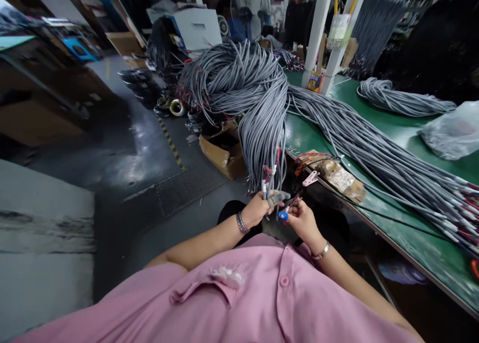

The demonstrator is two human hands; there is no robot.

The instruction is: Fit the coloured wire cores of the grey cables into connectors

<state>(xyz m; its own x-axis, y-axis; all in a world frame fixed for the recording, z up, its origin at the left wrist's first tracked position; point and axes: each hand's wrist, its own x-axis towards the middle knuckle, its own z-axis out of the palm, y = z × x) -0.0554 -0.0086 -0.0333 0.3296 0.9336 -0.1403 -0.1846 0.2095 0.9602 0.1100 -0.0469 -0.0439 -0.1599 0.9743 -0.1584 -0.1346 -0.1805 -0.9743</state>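
My left hand [256,211] is closed around the ends of a few grey cables [270,185]; a grey and yellow covering shows on its thumb or finger. Thin red and blue wires [267,173] and white sleeves stick up from these ends. Just to the right, my right hand [304,220] pinches the thin coloured wires [295,201] at a cable end, its thumb wearing a blue cover [283,216]. Which cable those wires belong to is partly hidden by the fingers. Above both hands hangs a thick bundle of grey cables [262,118], draping down beside the bench.
On the green bench [396,133] at right lie a long cable bundle [359,138], a coiled bundle [400,97] and a plastic bag [454,131]. A pink clip [310,178] sits at the bench edge. An open cardboard box [224,151] stands on the floor below the hanging cables.
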